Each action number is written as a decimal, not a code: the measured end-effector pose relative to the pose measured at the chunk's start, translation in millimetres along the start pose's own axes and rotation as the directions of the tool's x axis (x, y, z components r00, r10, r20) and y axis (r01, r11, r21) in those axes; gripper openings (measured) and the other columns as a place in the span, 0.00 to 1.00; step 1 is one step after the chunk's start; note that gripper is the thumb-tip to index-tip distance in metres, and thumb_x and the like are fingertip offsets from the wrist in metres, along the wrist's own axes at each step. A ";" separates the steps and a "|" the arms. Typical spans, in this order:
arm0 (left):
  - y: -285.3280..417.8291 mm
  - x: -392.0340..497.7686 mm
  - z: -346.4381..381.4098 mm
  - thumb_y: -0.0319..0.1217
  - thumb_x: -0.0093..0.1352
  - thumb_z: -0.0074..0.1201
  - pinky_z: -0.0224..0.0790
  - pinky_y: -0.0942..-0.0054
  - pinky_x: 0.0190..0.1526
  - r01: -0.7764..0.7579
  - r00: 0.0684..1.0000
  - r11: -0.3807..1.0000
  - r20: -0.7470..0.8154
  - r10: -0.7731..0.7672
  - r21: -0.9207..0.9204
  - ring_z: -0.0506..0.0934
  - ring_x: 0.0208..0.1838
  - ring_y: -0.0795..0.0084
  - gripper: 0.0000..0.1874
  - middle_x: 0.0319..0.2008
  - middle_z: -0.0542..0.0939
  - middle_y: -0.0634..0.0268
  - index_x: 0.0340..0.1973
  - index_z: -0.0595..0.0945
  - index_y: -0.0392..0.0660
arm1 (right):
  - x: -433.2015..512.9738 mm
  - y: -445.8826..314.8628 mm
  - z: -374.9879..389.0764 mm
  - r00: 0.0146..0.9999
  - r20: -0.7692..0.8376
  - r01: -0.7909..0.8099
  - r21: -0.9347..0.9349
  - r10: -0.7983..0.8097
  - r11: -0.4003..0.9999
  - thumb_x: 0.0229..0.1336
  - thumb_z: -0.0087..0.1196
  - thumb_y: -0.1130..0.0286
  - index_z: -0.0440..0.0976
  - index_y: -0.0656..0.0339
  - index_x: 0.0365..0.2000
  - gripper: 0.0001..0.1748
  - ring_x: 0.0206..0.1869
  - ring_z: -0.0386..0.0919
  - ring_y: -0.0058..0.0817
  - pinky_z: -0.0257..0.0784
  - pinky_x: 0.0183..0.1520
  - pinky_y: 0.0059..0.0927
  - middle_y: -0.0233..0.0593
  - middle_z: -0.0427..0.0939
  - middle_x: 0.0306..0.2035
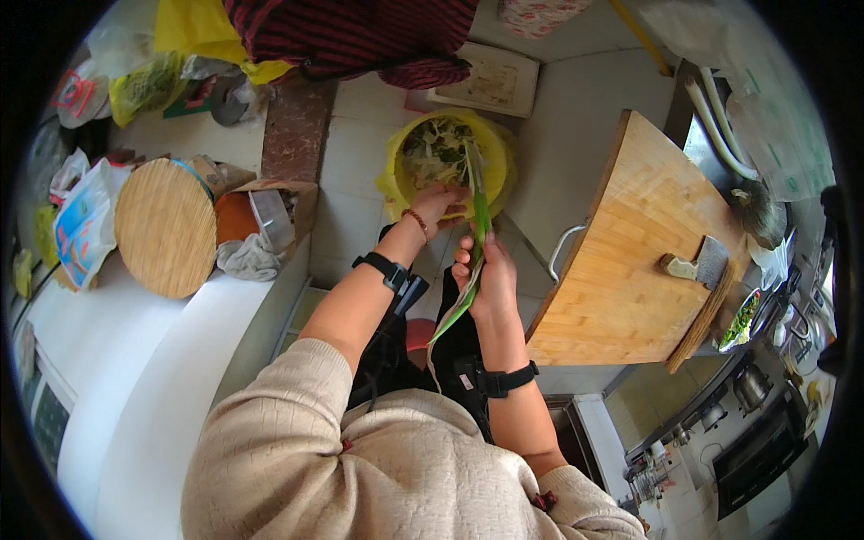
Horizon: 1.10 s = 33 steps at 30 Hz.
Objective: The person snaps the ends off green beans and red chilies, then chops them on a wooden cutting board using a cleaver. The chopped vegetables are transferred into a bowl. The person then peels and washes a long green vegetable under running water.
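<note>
My right hand [494, 270] is closed around a long green onion or leek [480, 202]. Its pale end reaches over a yellow-lined bin [507, 152], while its green leaf and a dry, papery strip hang down below my wrist. Inside the bin lie vegetable scraps [435, 145], pale and green leaf pieces. At the bin's near rim is my left hand [442, 206], fingers loosely bent and apart, with nothing seen in it. Part of its palm side is hidden.
To the right is a wooden cutting board [594, 290] bearing a cleaver [709, 263] and a bundle of thin sticks [702, 320]. Beyond are a dark green squash [759, 212], pale stalks [715, 128] and a bowl of chopped greens [739, 324]. A metal handle [560, 253] sticks out below the board.
</note>
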State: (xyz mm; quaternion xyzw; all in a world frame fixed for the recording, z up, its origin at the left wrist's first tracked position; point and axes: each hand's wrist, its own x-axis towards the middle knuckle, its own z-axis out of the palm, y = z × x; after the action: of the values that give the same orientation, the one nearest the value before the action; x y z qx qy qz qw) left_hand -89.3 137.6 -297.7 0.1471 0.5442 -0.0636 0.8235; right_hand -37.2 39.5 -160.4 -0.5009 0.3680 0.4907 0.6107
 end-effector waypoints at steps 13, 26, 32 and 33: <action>-0.3 -34.9 -3.1 0.28 0.73 0.51 0.77 0.74 0.37 0.022 0.957 0.979 0.286 0.038 -0.204 0.79 0.36 0.73 0.12 0.49 0.80 0.50 0.51 0.72 0.40 | 46.6 36.2 -23.1 0.962 -0.051 0.216 -0.449 -0.267 0.867 0.73 0.43 0.57 0.72 0.58 0.46 0.16 0.33 0.74 0.22 0.70 0.34 0.27 0.31 0.77 0.34; 3.4 -102.3 0.5 0.23 0.72 0.50 0.73 0.74 0.38 -0.264 0.921 0.953 0.332 0.203 0.151 0.77 0.34 0.74 0.12 0.36 0.76 0.64 0.50 0.72 0.36 | 33.1 -10.5 28.4 0.922 0.129 0.284 -0.866 -0.366 0.412 0.52 0.65 0.59 0.79 0.70 0.33 0.20 0.20 0.77 0.29 0.74 0.27 0.34 0.40 0.78 0.24; 4.5 -110.4 -9.3 0.24 0.72 0.51 0.74 0.73 0.37 -0.212 0.919 0.966 0.366 0.146 0.146 0.77 0.34 0.75 0.11 0.37 0.77 0.64 0.49 0.73 0.36 | 34.5 -11.9 24.9 0.854 0.266 0.378 -0.908 -0.447 0.181 0.56 0.60 0.63 0.81 0.66 0.29 0.14 0.22 0.80 0.37 0.75 0.29 0.36 0.45 0.80 0.21; 4.4 -111.5 -8.4 0.24 0.72 0.51 0.75 0.73 0.37 -0.212 0.926 0.965 0.347 0.149 0.153 0.77 0.34 0.74 0.11 0.36 0.77 0.64 0.49 0.73 0.36 | 28.9 -13.4 30.6 0.829 0.301 0.366 -0.929 -0.472 0.051 0.56 0.59 0.63 0.82 0.65 0.28 0.14 0.23 0.80 0.39 0.76 0.30 0.36 0.46 0.80 0.21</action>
State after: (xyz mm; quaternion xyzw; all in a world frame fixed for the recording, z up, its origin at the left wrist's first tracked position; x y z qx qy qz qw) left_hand -140.1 138.3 -197.9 0.2607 0.3731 -0.0621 0.8882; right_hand -18.3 75.7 -177.4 -0.8715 -0.1598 0.3870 0.2553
